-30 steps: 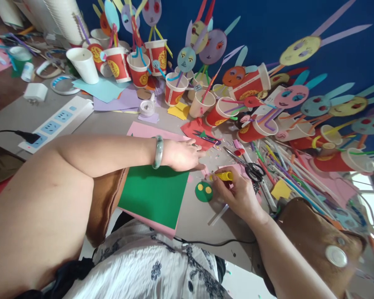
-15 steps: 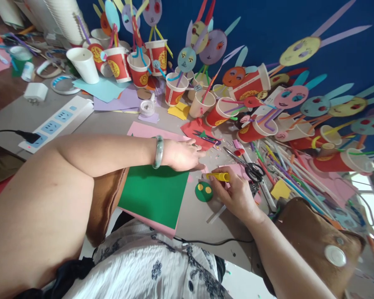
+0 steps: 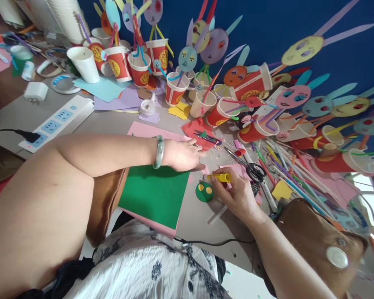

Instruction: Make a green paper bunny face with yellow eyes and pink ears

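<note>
My left hand (image 3: 182,154) lies flat with its fingers stretched out over the upper edge of a green paper sheet (image 3: 156,197). Its fingertips rest by a small pink paper piece (image 3: 205,169). My right hand (image 3: 240,195) grips a short yellow tube that looks like a glue stick (image 3: 222,177), its tip pointing left towards that pink piece. Just below the tube sits a green paper disc (image 3: 204,192) bearing two yellow dots. Under the green sheet is a larger pink sheet (image 3: 145,129).
Black-handled scissors (image 3: 254,171) and dark small scissors (image 3: 205,136) on red paper lie beyond my hands. Paper cups (image 3: 202,103) with paper-faced straw figures line the back. A power strip (image 3: 57,122) is at left, coloured straws (image 3: 294,176) and a brown bag (image 3: 311,245) at right.
Hardly anything differs. Both hands and the yellow tube keep their places, and the view has shifted very slightly.
</note>
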The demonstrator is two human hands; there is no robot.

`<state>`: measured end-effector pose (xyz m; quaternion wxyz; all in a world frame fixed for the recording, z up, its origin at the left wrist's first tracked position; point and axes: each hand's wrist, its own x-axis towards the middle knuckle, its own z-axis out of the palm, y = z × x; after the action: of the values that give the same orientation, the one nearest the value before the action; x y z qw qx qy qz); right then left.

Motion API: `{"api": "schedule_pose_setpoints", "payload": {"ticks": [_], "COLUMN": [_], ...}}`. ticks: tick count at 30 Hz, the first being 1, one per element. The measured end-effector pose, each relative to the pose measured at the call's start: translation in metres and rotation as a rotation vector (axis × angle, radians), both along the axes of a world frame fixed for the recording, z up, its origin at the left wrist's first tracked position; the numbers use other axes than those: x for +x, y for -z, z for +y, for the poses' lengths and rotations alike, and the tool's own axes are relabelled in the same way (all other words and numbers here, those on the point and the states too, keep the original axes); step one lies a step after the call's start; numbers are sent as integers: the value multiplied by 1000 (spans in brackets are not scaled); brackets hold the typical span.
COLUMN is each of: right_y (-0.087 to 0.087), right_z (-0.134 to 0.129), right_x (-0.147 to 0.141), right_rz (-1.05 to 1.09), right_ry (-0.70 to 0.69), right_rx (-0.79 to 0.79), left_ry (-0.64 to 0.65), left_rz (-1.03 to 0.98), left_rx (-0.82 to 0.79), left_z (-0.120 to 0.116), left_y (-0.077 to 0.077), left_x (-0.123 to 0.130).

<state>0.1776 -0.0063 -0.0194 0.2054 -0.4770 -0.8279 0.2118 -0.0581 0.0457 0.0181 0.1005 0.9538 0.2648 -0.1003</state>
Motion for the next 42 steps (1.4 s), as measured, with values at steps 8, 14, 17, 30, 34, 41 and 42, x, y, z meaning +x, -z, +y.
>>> {"api": "schedule_pose_setpoints", "payload": {"ticks": [8,14,17,30,34,41,42], "right_y": [-1,-1,1,1,1,0,0], "right_z": [-2,-2,-3,0,2,2,3], "right_x": [-2,2,4,6,5,9,9], "right_rz": [63,-21,19,13,-16,-25,-19], "right_ry": [57,25,92,93,25,117,116], "right_rx": [63,32,86,115,121,126,140], "left_ry": [-22,2,-3,26,24,3,2], "left_rz": [-62,-59,-157,-13,26,-7,-26], "left_rx": [-5,32,27,60,63,29,30], "left_z": [1,2,3,1,1,0,0], "left_y": [4,11,15,8,3,3,4], "left_x": [-1,-2,-4,0,1,0,0]}}
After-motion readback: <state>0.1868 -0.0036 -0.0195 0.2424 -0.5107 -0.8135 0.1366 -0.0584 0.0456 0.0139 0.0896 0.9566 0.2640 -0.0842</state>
